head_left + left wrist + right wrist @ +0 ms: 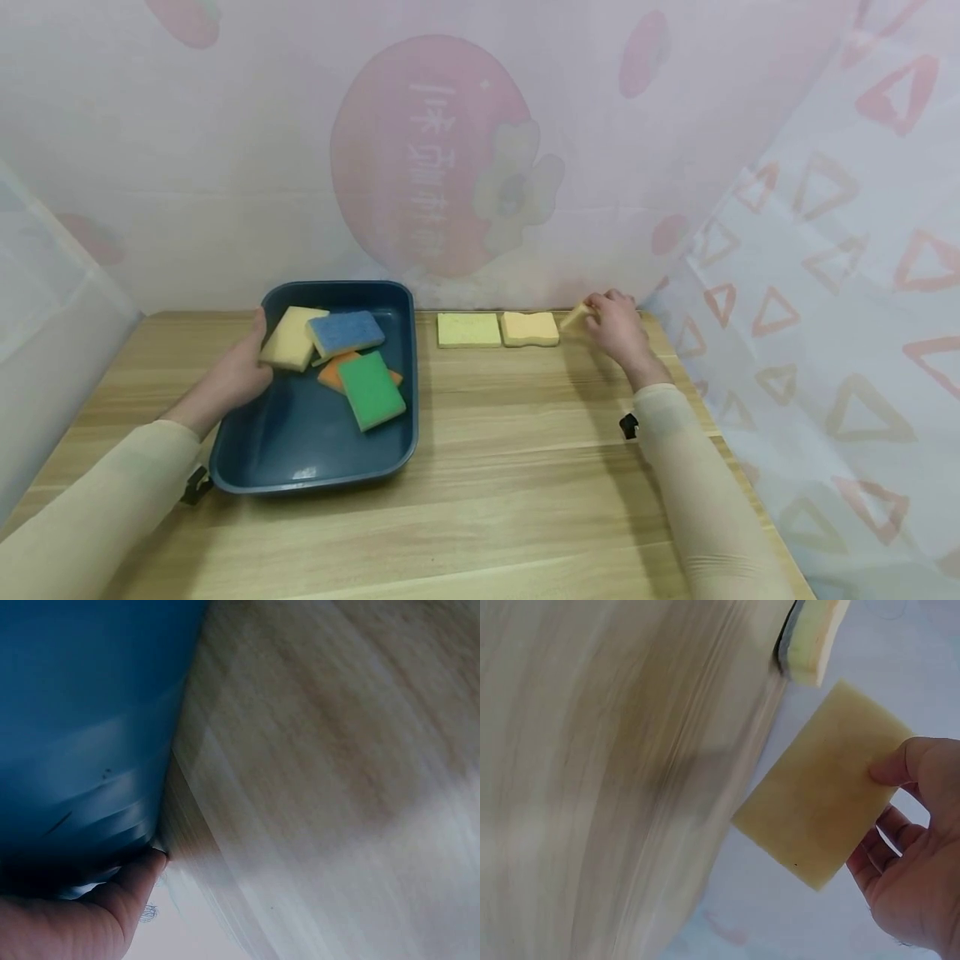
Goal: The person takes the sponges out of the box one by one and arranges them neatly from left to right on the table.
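On a wooden table [510,467], the right hand [618,327] pinches a thin yellow sponge [825,799] between thumb and fingers at the far right, just beside two sponges lying flat. The left hand [240,367] grips a yellow sponge [291,337] at the blue tray's [315,467] left rim.

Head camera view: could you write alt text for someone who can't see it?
A person's right hand holds a yellow sponge beside two sponges lined up on a wooden table. The left hand grips another yellow sponge in a dark blue tray of coloured sponges.
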Tool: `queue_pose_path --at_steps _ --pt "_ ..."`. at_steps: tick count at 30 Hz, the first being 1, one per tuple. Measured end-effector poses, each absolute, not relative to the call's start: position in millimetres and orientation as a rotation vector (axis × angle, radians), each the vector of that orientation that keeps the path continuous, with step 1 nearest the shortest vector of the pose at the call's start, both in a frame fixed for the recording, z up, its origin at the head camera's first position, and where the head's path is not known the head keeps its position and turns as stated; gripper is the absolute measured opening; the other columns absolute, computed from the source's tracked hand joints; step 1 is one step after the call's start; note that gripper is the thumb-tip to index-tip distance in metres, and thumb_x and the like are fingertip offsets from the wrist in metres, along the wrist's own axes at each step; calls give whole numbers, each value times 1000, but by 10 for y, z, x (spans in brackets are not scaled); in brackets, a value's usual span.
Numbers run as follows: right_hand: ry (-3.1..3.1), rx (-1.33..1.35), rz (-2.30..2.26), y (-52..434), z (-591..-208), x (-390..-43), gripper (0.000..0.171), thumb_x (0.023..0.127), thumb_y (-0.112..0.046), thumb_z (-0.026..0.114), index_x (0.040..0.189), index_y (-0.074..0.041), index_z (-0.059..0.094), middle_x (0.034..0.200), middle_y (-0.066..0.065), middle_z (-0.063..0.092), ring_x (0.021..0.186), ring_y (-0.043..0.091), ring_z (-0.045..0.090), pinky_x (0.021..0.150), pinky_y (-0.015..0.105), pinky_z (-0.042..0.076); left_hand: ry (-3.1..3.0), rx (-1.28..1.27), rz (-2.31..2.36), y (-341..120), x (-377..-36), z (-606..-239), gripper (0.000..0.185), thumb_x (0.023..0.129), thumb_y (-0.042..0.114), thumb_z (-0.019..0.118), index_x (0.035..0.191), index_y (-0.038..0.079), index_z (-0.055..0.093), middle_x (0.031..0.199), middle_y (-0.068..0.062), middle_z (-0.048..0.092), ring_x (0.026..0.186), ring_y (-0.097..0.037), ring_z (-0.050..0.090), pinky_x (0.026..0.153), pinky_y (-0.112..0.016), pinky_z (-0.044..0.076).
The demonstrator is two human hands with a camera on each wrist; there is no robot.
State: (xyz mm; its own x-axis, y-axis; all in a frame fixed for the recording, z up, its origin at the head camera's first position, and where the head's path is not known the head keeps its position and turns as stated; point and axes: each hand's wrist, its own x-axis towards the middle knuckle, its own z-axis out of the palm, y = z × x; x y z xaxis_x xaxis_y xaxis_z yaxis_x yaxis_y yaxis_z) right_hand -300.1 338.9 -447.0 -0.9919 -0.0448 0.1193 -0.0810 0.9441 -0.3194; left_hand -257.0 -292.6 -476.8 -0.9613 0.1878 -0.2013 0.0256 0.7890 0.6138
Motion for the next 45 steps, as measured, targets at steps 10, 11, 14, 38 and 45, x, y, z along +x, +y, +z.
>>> queue_pose_path --at_steps 10,11,14,38,45 --pt "-3069 194 369 3498 -4525 -2990 35 117 -13 66 147 1 74 144 29 70 134 50 61 119 66 52 2734 148 926 -2897 -2569 -4756 107 104 -3 48 179 -1 -28 174 -60 19 67 -28 52 64 -42 47" --pt "-3081 202 359 3506 -4525 -2990 35 117 -13 66 148 1 74 145 29 70 135 49 61 120 66 53 2736 148 923 -2899 -2574 -4761 107 104 -3 48 179 -1 -27 174 -60 20 68 -28 52 64 -41 47" --pt "-3119 224 336 3525 -4521 -3001 36 117 -13 66 150 1 74 146 28 70 134 48 60 118 64 53 2736 147 927 -2889 -2578 -4761 107 104 -3 48 179 -1 -27 173 -60 22 69 -28 53 65 -42 48" --pt "-3040 330 296 3532 -4758 -3200 39 114 2 61 150 4 75 145 26 76 138 49 67 125 63 54 2746 169 926 -2905 -2565 -4773 106 104 -4 48 178 -4 -28 173 -61 19 75 -31 53 67 -42 47" --pt "-3015 347 303 3462 -4811 -3307 36 115 3 61 146 4 79 141 28 80 135 49 71 122 61 57 2755 171 922 -2916 -2570 -4774 105 104 -4 48 178 -6 -26 173 -61 17 76 -32 53 68 -43 47"
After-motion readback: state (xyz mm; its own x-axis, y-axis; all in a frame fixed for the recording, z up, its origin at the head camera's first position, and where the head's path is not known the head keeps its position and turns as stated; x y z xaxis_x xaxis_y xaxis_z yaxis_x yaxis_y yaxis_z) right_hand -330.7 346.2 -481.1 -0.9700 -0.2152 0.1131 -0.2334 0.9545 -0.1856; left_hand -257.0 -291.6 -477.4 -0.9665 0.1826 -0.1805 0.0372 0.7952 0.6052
